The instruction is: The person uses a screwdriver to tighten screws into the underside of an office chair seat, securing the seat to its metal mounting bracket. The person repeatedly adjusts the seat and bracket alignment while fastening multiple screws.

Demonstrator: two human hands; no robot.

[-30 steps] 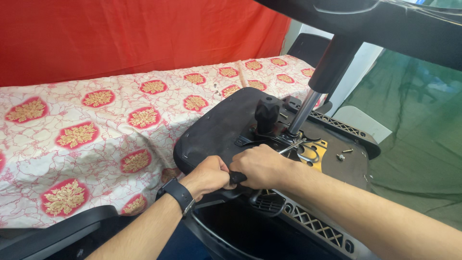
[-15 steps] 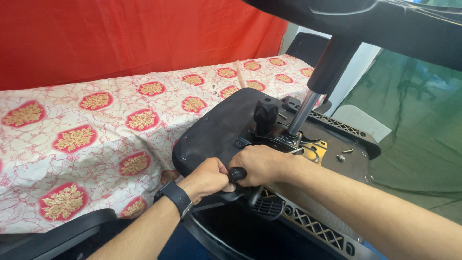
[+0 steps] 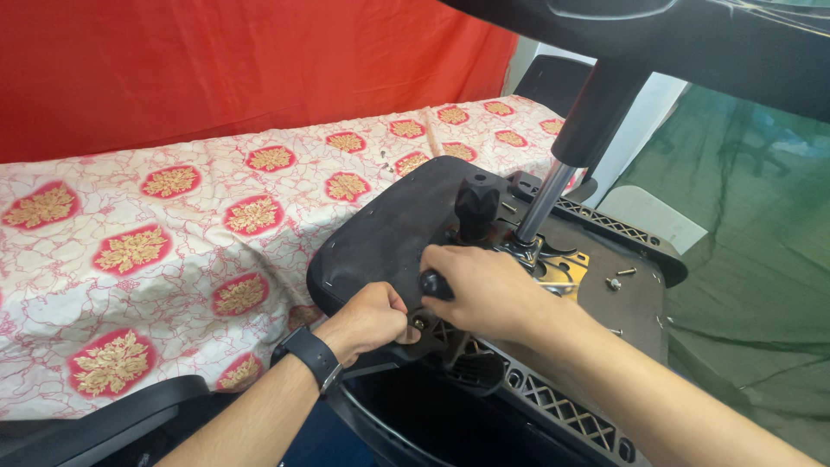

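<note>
Black lever handle point(image 3: 435, 284) sits inside right hand point(image 3: 488, 290) grip, left hand point(image 3: 370, 320) just beside.

There is just one camera, worn on the person's head. It looks down and forward, very close to the upturned chair seat point(image 3: 406, 233) (the arms come in from the bottom edge), with the patterned bed point(image 3: 173, 233) behind.

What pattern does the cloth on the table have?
Red-and-gold floral medallions on the white patterned tablecloth, clearest in the head view.
</note>
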